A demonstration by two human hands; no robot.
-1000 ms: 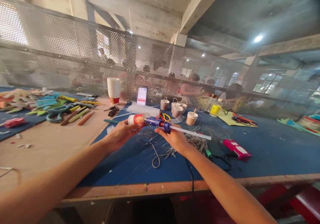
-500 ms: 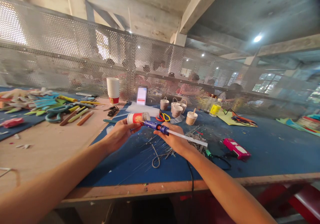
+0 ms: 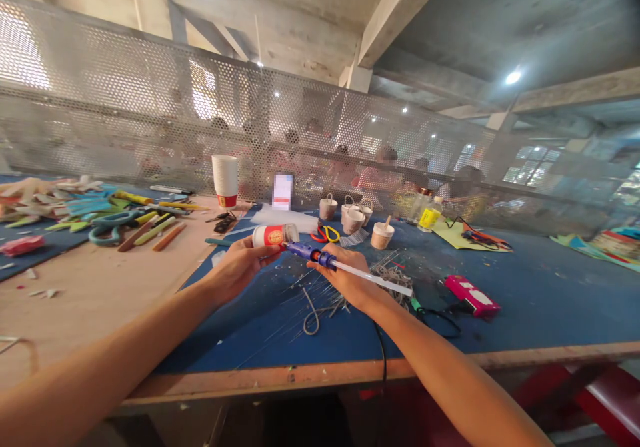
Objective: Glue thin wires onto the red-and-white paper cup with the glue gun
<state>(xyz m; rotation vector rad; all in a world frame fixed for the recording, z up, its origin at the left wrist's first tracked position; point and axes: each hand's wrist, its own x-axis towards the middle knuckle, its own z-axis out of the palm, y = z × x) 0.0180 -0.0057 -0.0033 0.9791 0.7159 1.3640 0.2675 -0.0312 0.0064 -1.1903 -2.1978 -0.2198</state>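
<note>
My left hand [image 3: 246, 260] is closed round a red and white paper cup [image 3: 273, 236] lying on its side in the air, its end toward the right greyish. In my right hand [image 3: 345, 270] is a blue glue gun [image 3: 303, 251], held with the fingers wrapped round it. Its nozzle points left and meets or nearly meets the cup near the greyish end; actual contact is too small to make out. From the gun's back a long translucent glue stick [image 3: 373, 278] sticks out to the right. Beneath the hands lie thin wires and grey cord [image 3: 311, 314].
Small cord-handled buckets [image 3: 353, 221] and a tub with a stick [image 3: 382, 235] stand behind. Yellow-handled scissors [image 3: 327, 234], a lit phone [image 3: 283, 191], stacked paper cups [image 3: 225, 179] and a pink box [image 3: 473, 295] are on the table. Teal scissors [image 3: 106, 228] lie left. A perforated screen [image 3: 310, 120] runs behind.
The cup looks slightly rotated in my left hand, with its gold emblem shifted. The glue gun stays against or near it; the view has moved only slightly.
</note>
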